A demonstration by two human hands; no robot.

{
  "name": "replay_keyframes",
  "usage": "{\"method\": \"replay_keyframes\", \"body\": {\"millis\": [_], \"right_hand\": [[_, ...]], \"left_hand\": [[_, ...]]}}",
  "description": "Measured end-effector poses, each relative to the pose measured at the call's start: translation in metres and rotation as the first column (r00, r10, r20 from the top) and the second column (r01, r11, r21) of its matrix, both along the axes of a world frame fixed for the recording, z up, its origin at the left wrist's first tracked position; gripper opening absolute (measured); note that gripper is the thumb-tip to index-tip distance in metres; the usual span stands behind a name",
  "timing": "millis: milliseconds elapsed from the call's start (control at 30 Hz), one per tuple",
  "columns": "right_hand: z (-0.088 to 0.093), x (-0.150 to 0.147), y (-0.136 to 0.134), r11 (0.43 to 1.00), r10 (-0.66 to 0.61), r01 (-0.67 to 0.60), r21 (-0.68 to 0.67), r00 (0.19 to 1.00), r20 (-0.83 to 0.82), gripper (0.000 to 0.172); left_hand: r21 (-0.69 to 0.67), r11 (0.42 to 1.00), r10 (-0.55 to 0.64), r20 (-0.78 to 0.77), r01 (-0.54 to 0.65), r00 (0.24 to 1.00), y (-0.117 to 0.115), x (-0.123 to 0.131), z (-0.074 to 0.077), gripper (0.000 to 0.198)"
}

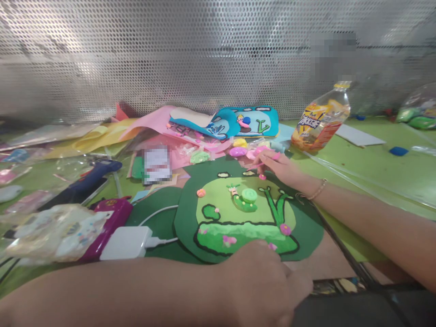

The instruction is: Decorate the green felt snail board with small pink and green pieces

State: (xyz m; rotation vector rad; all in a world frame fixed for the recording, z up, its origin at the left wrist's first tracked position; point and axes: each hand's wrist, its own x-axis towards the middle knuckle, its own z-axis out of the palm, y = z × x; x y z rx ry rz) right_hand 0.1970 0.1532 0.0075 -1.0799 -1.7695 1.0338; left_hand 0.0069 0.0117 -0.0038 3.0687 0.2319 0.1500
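My right hand [277, 167] reaches past the top edge of a green paper picture, its fingers pinched at a lump of pink modelling clay [259, 151]. The picture [184, 218] has a dark green border and a light green middle. On it are a clay snail [250, 197], a green plant [276, 211], a grass strip [238, 231] with small flowers, and an orange flower [201, 193]. My left hand [262, 281] is curled at the picture's lower edge, its back to me; its fingertips are hidden, so what it holds does not show.
Behind lie purple clay [237, 151], wrapped light green clay [200, 157] and blue clay pictures [269, 118]. An orange drink bottle [320, 120] stands back right. Leftward are a white charger [126, 243] with a cable, a wipes pack [54, 231] and a dark blue tool [91, 177].
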Motion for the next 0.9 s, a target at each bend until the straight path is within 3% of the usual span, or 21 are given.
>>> {"method": "replay_keyframes", "body": {"millis": [733, 900], "right_hand": [[-0.0059, 0.0007, 0.0020, 0.998, 0.024, -0.033, 0.059, 0.989, 0.149, 0.018], [-0.0066, 0.0005, 0.0023, 0.997, 0.028, -0.038, 0.061, 0.987, 0.159, 0.014]], "left_hand": [[-0.024, 1.000, -0.006, -0.019, 0.006, 1.000, 0.0005, 0.0005, 0.0013, 0.013], [-0.008, 1.000, 0.002, 0.034, -0.002, 0.999, 0.0000, -0.0003, -0.0014, 0.013]]}}
